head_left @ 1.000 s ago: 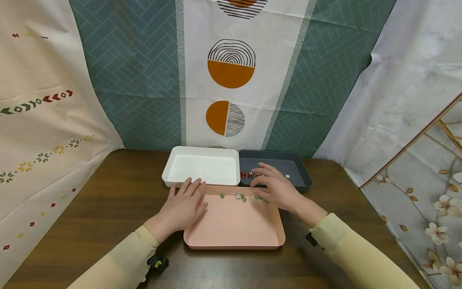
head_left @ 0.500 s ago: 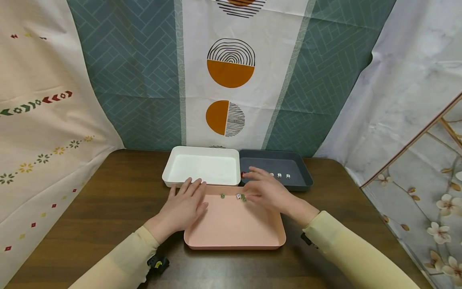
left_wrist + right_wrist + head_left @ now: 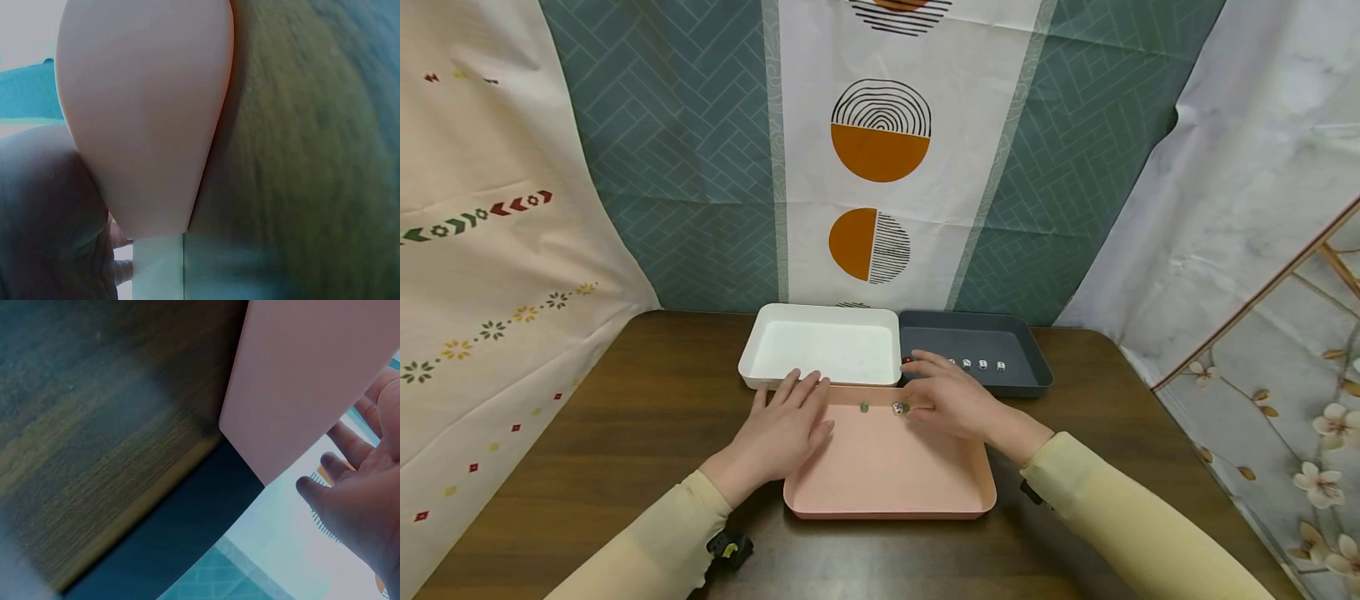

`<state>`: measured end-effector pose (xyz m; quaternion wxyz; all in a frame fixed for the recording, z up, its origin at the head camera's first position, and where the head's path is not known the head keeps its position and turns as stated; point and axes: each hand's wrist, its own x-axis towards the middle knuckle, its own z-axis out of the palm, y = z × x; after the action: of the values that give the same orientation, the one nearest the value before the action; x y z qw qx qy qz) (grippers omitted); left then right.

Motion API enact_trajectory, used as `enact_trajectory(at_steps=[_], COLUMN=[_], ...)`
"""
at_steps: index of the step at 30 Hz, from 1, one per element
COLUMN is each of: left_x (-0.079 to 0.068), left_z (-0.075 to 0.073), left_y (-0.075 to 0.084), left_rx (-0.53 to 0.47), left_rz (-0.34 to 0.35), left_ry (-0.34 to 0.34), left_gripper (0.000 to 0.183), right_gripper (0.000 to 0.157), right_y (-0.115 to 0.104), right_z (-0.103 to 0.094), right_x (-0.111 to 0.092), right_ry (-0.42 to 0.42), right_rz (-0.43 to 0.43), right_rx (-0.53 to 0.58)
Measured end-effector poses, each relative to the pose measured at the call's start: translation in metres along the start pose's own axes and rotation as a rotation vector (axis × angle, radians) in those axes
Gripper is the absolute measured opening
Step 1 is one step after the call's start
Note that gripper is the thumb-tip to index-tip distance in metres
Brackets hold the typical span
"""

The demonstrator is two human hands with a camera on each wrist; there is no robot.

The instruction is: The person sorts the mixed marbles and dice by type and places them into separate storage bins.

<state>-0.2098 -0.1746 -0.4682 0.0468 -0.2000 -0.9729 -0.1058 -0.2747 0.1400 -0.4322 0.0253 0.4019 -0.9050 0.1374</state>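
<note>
My left hand (image 3: pixel 775 433) rests on the left side of the pink tray (image 3: pixel 887 483), fingers spread and nearly straight. In the head view, my right hand (image 3: pixel 955 404) is over the tray's far right part with bent fingers. Its fingertips are beside a small green die (image 3: pixel 906 408) and a white die (image 3: pixel 898 408) with dark dots. Whether they pinch a die is hidden. Another green die (image 3: pixel 864 407) lies further left along the tray's far side. The right wrist view shows the right hand's fingers (image 3: pixel 340 447) apart, some tips cut off by the tray wall.
Beyond the pink tray stand a white tray (image 3: pixel 823 342) and a dark grey tray (image 3: pixel 970 333), side by side. A row of white dice (image 3: pixel 982 365) and a red die (image 3: pixel 907 361) lies in the grey one. Brown table (image 3: pixel 587 467) surrounds the trays; patterned cloths hang behind.
My right hand has moved left along the pink tray's far side, now covering green dice seen there earlier. More white dice show in the grey tray. My left hand has stayed put.
</note>
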Motion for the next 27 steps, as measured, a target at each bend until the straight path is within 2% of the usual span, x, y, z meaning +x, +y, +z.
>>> enact_trajectory(at_steps=[15,27], left_x=[0.0007,0.0003], left_z=[0.0017,0.0009], left_y=[-0.0015,-0.0012], left_rx=[0.012,0.008], left_rz=[0.004,0.000], left_ry=[0.001,-0.002], left_gripper=[0.069,0.069], right_gripper=[0.027,0.028], right_y=[0.0049,0.0047], right_z=[0.0057,0.0104], right_x=[0.0049,0.0080], right_ry=[-0.014,-0.032], right_rz=[-0.051,-0.049], right_rx=[-0.024,-0.026])
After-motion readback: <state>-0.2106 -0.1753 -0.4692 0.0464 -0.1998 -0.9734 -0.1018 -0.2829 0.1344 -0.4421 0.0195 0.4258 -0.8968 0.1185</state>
